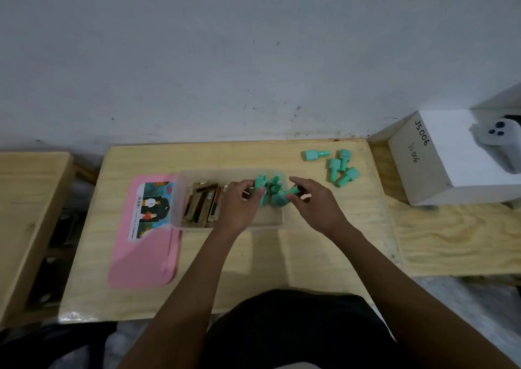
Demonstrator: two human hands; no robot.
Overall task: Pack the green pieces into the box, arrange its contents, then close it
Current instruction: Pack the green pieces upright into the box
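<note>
A clear plastic box [180, 196] sits in the middle of the wooden table [253, 256]. Brown and gold pieces [201, 203] fill its left half. Several green pieces [272, 186] are piled in its right half. My left hand [239, 199] is over the box, fingers touching a green piece in the pile. My right hand [307, 202] pinches a green piece [293, 191] at the box's right end. Several more green pieces [339, 168] lie loose on the table to the right, one [315, 154] apart from the others. The pink lid [146, 233] lies flat left of the box.
A white cardboard box [439, 160] marked with handwriting stands at the right, with a white controller [499, 143] on top. A second wooden surface [25, 199] is at the left. A grey wall [253, 58] runs behind the table.
</note>
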